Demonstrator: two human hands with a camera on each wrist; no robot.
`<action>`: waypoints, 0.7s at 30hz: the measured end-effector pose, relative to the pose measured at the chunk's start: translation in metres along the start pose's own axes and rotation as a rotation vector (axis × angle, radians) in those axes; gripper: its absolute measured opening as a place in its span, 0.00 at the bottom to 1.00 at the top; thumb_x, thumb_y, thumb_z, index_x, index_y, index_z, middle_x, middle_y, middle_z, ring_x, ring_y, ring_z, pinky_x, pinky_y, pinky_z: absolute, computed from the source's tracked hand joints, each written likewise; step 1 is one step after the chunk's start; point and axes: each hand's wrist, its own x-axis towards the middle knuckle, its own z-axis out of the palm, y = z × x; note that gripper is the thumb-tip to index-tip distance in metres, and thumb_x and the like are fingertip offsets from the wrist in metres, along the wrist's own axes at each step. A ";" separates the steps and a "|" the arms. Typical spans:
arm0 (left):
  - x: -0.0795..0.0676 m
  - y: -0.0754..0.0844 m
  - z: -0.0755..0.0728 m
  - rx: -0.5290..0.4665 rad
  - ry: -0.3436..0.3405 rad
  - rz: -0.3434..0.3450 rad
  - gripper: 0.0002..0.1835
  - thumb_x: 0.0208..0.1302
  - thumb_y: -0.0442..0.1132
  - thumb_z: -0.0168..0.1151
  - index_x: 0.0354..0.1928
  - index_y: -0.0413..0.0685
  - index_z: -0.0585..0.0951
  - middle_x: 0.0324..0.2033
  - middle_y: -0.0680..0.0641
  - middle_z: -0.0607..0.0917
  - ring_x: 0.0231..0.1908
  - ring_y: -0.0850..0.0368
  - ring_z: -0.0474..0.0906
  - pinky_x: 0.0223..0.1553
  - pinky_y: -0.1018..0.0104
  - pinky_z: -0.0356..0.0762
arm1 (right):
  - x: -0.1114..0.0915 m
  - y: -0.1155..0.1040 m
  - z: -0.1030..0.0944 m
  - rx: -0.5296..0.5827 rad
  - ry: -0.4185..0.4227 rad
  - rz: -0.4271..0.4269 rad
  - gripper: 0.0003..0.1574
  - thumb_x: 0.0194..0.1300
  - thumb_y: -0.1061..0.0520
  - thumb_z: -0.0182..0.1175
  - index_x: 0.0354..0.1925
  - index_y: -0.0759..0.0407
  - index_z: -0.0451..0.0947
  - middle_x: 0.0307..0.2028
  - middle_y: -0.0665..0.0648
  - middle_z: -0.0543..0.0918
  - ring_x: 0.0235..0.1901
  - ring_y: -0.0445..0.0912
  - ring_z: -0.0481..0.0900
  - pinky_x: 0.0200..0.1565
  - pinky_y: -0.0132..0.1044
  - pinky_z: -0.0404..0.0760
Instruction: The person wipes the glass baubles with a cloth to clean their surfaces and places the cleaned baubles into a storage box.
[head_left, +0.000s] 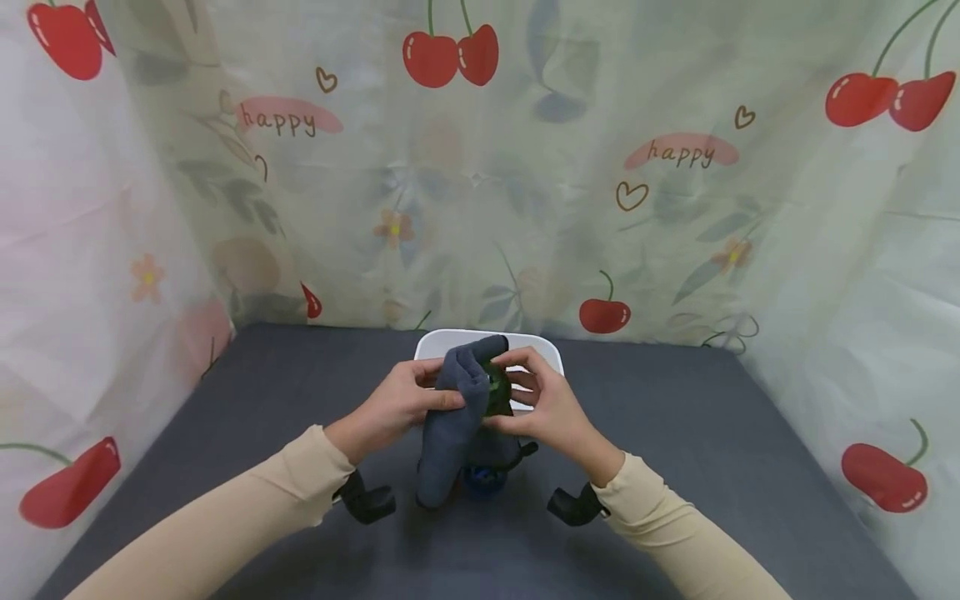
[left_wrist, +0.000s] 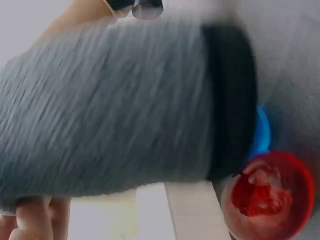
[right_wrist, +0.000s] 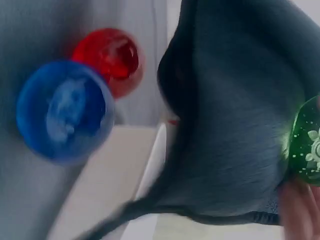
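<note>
My left hand (head_left: 386,410) grips a dark grey cloth (head_left: 447,433) with black edging, thumb on the near side. The cloth hangs down in front of a white basin and fills much of both wrist views. A translucent green ball (right_wrist: 304,150) with a pale flower-like pattern is pinched in my right hand (head_left: 553,406), against the cloth. Beneath the hanging cloth, a blue ball (right_wrist: 65,112) and a red ball (right_wrist: 112,60) lie close together on the table. The head view shows only part of the blue one and hides most of the red.
Behind the hands stands the white basin (head_left: 553,354), its inside largely hidden by the hands and cloth. A dark grey table (head_left: 660,433) spreads around it. Printed curtains (head_left: 480,208) enclose the back and sides. Black camera mounts (head_left: 367,502) hang below both wrists.
</note>
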 end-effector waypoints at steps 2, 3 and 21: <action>0.001 0.000 0.001 0.014 -0.016 0.006 0.33 0.58 0.34 0.68 0.66 0.38 0.71 0.60 0.38 0.76 0.51 0.53 0.79 0.49 0.59 0.81 | 0.000 -0.001 0.001 -0.114 0.007 -0.033 0.43 0.43 0.65 0.77 0.57 0.57 0.69 0.51 0.57 0.78 0.52 0.47 0.80 0.50 0.37 0.81; 0.001 -0.001 0.002 0.026 -0.007 0.014 0.32 0.57 0.34 0.69 0.65 0.39 0.72 0.59 0.38 0.77 0.50 0.53 0.79 0.48 0.59 0.81 | 0.001 -0.002 0.001 -0.184 0.012 -0.055 0.43 0.43 0.63 0.78 0.57 0.55 0.70 0.50 0.55 0.79 0.50 0.46 0.80 0.49 0.37 0.81; 0.002 -0.005 0.006 0.065 0.049 0.074 0.31 0.58 0.36 0.69 0.64 0.41 0.72 0.55 0.39 0.79 0.47 0.53 0.80 0.47 0.59 0.81 | 0.001 -0.004 -0.002 -0.385 0.056 -0.122 0.43 0.42 0.61 0.79 0.58 0.58 0.74 0.52 0.56 0.79 0.52 0.48 0.80 0.52 0.38 0.80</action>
